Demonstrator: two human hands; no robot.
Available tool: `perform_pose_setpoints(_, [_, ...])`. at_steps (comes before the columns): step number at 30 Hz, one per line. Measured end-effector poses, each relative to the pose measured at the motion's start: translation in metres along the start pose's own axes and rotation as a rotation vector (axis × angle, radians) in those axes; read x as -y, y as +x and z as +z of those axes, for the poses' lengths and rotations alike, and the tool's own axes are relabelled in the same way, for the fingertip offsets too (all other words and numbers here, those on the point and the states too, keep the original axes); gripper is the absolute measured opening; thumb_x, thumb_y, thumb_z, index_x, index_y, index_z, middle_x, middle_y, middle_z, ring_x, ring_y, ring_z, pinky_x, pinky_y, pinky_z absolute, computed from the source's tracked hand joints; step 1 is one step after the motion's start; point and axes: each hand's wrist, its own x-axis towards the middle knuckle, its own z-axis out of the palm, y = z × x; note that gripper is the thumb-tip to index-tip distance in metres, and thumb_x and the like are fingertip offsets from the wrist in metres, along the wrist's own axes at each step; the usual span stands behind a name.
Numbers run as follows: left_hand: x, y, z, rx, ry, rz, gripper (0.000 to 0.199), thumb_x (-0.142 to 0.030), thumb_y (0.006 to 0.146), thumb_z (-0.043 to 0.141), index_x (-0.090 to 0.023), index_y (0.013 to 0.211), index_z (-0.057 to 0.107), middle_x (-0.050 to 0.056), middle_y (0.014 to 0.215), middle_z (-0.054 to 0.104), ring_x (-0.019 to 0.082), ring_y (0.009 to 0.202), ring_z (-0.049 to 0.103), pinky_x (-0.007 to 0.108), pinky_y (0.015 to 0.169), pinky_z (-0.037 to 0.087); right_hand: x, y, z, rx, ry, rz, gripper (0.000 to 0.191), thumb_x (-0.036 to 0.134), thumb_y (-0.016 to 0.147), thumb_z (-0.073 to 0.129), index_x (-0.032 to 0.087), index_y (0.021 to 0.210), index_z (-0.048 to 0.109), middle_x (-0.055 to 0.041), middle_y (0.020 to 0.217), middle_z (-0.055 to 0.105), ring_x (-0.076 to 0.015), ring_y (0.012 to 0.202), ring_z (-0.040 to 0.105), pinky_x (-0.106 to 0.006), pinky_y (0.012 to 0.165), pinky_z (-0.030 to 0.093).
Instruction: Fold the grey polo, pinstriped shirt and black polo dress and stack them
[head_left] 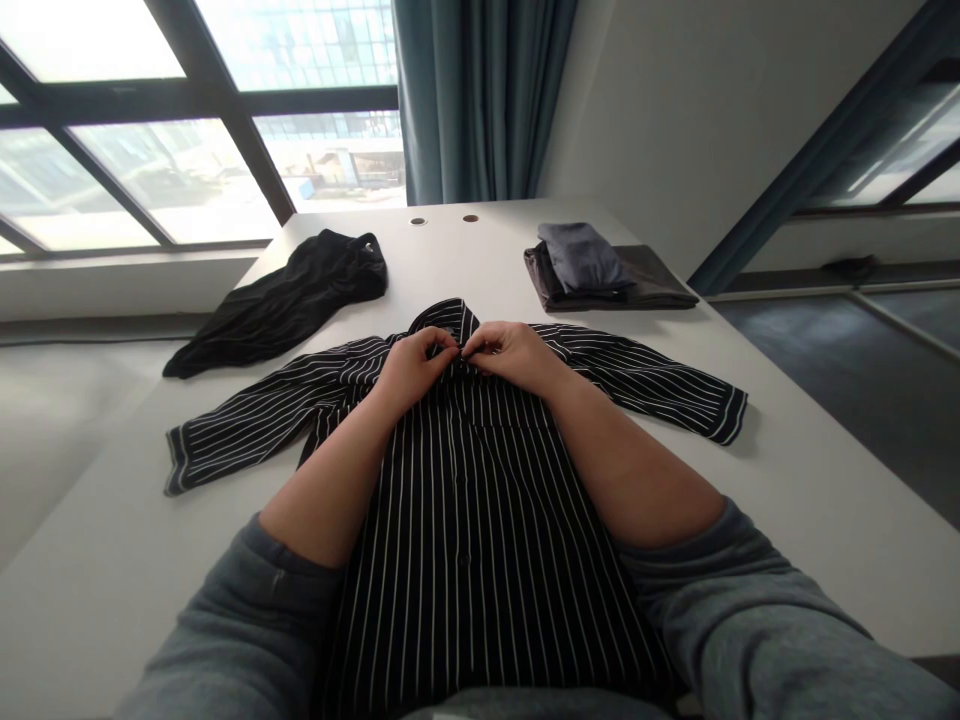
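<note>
A black button-front shirt with white pinstripes (480,520) lies face up in the middle of a white table (795,500). Its long axis runs from the collar (447,318) at 12 o'clock toward 6 o'clock, where the lower part passes beneath the person's body and out of view. The sleeves (277,395) spread out to either side and slope slightly down, one toward 8 o'clock and the other toward 4 o'clock.

The left hand (415,372) and right hand (514,356) are both curled closed, with their fingertips meeting at the button placket (463,400) just below the collar. They appear to pinch the cloth there, though whether a button lies between them is hidden. Grey sweatshirt sleeves (232,640) cover the arms nearer the body.

The shirt looks light, soft and limp, likely to rumple or slide on the smooth tabletop. The placket, collar and cuffs seem the firmest places to take hold.

A crumpled black garment (289,300) lies at 10 o'clock. At 1 o'clock, a folded slate-grey garment (577,255) sits on a darker folded one (630,290).
</note>
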Motion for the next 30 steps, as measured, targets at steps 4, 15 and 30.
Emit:
perform_pose_setpoints(4, [0.002, 0.001, 0.000, 0.041, -0.110, -0.042, 0.016, -0.035, 0.090, 0.068, -0.022, 0.095, 0.076, 0.003, 0.096, 0.079, 0.020, 0.089, 0.069, 0.036, 0.091, 0.054, -0.003, 0.000, 0.003, -0.036, -0.120, -0.082, 0.017, 0.016, 0.082, 0.071, 0.020, 0.095, 0.081, -0.0021, 0.090, 0.076, -0.0164, 0.080, 0.067, -0.029, 0.079, 0.053])
perform_pose_setpoints(15, [0.010, 0.001, -0.002, 0.158, -0.268, -0.066, 0.027, -0.043, 0.088, 0.070, -0.022, 0.102, 0.080, 0.005, 0.100, 0.081, 0.023, 0.094, 0.072, 0.038, 0.090, 0.055, -0.009, 0.000, 0.004, -0.023, -0.342, -0.154, 0.016, 0.019, 0.086, 0.072, 0.019, 0.101, 0.079, -0.0042, 0.093, 0.075, -0.0160, 0.075, 0.065, -0.030, 0.079, 0.052])
perform_pose_setpoints(30, [-0.003, -0.004, 0.003, 0.058, -0.055, 0.038, 0.010, -0.029, 0.085, 0.070, -0.024, 0.093, 0.071, -0.001, 0.092, 0.075, 0.018, 0.080, 0.063, 0.033, 0.079, 0.050, -0.011, 0.001, 0.009, -0.066, -0.232, -0.056, 0.011, 0.022, 0.077, 0.069, 0.017, 0.085, 0.073, -0.0011, 0.078, 0.070, -0.0143, 0.070, 0.058, -0.026, 0.067, 0.042])
